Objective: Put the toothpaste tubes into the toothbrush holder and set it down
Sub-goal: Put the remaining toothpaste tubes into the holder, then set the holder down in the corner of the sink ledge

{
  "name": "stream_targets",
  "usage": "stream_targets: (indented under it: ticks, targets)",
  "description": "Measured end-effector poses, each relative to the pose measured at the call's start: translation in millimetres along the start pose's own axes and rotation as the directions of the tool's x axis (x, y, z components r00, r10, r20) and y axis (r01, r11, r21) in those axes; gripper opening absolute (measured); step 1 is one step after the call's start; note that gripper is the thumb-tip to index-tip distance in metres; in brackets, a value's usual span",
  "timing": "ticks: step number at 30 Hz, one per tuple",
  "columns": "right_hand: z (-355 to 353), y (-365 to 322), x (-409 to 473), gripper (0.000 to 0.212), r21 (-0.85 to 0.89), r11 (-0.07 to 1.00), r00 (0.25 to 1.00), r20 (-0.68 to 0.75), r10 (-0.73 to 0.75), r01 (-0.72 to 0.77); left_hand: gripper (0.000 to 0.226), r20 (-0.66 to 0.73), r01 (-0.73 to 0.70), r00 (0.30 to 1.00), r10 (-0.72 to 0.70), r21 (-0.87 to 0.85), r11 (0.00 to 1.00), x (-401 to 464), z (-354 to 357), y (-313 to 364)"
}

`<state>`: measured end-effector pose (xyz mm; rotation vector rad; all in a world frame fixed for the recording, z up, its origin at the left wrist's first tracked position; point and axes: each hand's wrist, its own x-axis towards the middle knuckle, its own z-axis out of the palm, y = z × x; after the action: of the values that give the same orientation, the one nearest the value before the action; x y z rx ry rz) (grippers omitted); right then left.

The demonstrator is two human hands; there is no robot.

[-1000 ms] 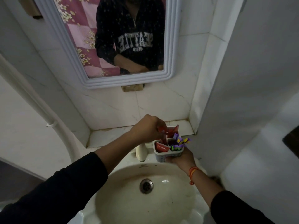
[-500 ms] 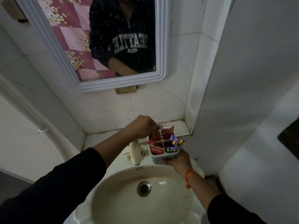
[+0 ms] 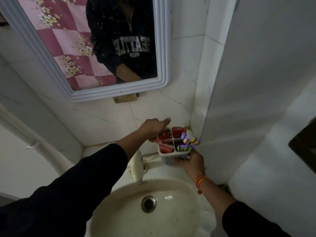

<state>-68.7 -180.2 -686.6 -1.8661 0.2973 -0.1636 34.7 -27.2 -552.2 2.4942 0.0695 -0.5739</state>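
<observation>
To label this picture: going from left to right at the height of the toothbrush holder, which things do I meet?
White pipe → left hand → red toothpaste tubes → purple toothbrushes → white wall panel.

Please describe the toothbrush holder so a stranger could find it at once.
Look above the right rim of the sink, near the wall corner. The right hand holds a small white toothbrush holder there. Its four compartments hold red tubes and purple brushes.
</observation>
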Motion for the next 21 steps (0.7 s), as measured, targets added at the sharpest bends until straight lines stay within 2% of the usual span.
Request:
stream_targets:
  ticks: [3, 7, 10, 14, 17, 21]
  targets:
    - [-12, -16, 30, 0.058, -0.040, 0.999, 1.000, 0.006, 0.000, 0.000, 0.063, 0.014, 0.103, 0.994, -0.106, -0.370, 0.923, 8, 1, 18]
    - [-22, -14, 59, 0.059, -0.123, 0.990, 0.996, 0.044, 0.078, -0.072, 0.060, 0.124, 0.190, 0.982, -0.144, -0.702, 0.686, 17, 12, 31]
    - [-26, -6, 69, 0.060, -0.146, 0.984, 0.994, 0.024, 0.111, -0.106, 0.050, 0.137, 0.193, 0.981, -0.138, -0.760, 0.620, 25, 20, 33]
    - [-21, -5, 74, 0.056, -0.142, 0.982, 0.988, -0.115, 0.105, -0.121, 0.044, 0.112, 0.150, 0.988, -0.103, -0.827, 0.542, 35, 28, 36]
    - [-15, -9, 76, 0.050, -0.148, 0.978, 0.980, -0.155, 0.124, -0.147, 0.039, 0.098, 0.137, 0.989, -0.109, -0.877, 0.461, 39, 36, 37]
    - [-13, -12, 76, 0.047, -0.155, 0.971, 0.971, -0.188, 0.149, -0.179, 0.065, 0.111, 0.147, 0.986, -0.122, -0.922, 0.357, 57, 49, 28]
